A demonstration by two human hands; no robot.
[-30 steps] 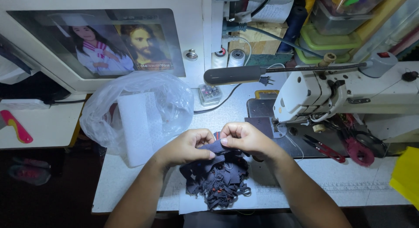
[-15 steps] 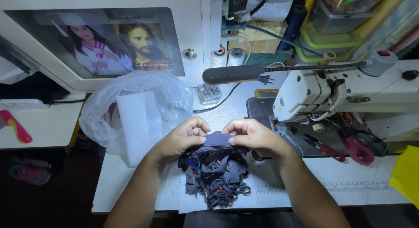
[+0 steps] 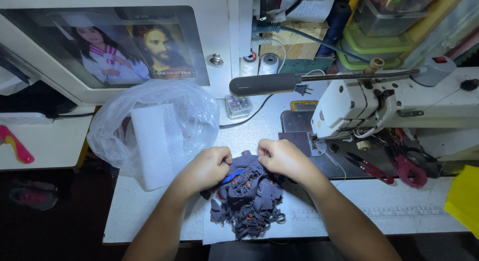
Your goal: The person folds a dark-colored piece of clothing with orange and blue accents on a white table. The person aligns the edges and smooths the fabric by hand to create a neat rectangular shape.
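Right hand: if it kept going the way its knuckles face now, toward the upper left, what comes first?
Probably the left hand: the right hand faces it closely across the dark fabric pile they both grip. Beyond lies the clear plastic bag. Depth is uncertain.

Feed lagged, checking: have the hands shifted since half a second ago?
Yes. Left hand and right hand dropped lower onto the dark fabric pile, away from the lamp arm.

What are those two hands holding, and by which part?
Both the left hand and right hand grip the top of the heap of small dark navy fabric pieces, at its upper edge.
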